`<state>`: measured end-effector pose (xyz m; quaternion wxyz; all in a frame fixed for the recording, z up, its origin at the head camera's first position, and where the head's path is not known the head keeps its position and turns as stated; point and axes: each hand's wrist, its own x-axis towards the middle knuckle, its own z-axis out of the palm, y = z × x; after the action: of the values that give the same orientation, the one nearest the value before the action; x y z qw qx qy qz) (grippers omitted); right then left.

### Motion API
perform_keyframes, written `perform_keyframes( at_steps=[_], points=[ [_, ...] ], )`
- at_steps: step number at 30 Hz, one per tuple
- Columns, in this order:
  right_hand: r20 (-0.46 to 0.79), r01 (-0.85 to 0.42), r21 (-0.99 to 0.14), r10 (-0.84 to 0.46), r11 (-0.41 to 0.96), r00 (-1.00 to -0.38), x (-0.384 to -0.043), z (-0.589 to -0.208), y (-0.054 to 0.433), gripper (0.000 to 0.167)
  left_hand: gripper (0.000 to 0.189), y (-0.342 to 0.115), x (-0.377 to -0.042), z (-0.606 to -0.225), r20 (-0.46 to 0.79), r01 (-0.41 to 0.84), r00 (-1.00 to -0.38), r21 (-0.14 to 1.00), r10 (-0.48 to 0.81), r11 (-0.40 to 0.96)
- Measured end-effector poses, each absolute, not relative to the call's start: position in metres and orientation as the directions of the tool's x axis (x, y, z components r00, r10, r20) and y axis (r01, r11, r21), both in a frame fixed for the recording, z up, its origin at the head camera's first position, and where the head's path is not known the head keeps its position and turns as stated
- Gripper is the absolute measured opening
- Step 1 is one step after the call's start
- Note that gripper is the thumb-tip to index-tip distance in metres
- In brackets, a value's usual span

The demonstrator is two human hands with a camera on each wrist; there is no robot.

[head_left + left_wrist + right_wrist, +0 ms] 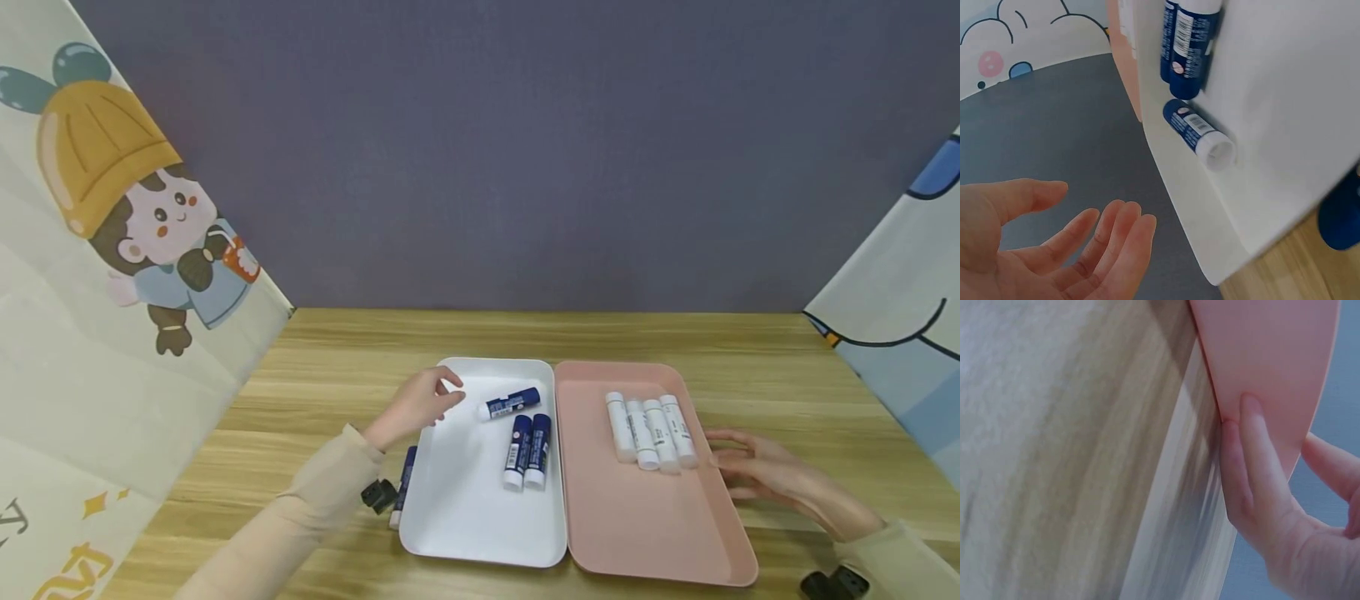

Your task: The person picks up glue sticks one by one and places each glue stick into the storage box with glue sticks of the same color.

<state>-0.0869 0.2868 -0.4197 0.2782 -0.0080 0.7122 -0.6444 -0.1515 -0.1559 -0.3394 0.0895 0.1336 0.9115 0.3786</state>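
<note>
My left hand (425,404) hovers at the white tray's upper left edge, fingers loosely bent and holding nothing; the left wrist view shows its palm and parted fingers. Inside the white tray (465,525), one blue glue stick (512,403) lies slanted, above two more blue glue sticks (527,452) side by side. Several white glue sticks (649,432) lie in a row in the pink tray (622,533). My right hand (765,471) touches that tray's right side. In the right wrist view, its fingertips (1252,409) rest on the outer wall, the thumb near the rim.
Another blue glue stick (405,483) lies on the wooden table (322,400), just outside the white tray's left side and partly hidden. The two trays stand side by side. A dark grey panel (525,167) rises behind the table, with printed sheets (67,350) at the sides.
</note>
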Motion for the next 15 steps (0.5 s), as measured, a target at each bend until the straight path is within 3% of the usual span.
perform_keyframes(
  at_steps=[15],
  points=[
    [-0.407, 0.357, -0.913, -0.350, 0.199, -0.844, -0.087, -0.417, 0.285, 0.064, 0.022, -0.188, -0.147, -0.350, -0.057, 0.160, -0.962, 0.676, 0.268, 0.719]
  ],
)
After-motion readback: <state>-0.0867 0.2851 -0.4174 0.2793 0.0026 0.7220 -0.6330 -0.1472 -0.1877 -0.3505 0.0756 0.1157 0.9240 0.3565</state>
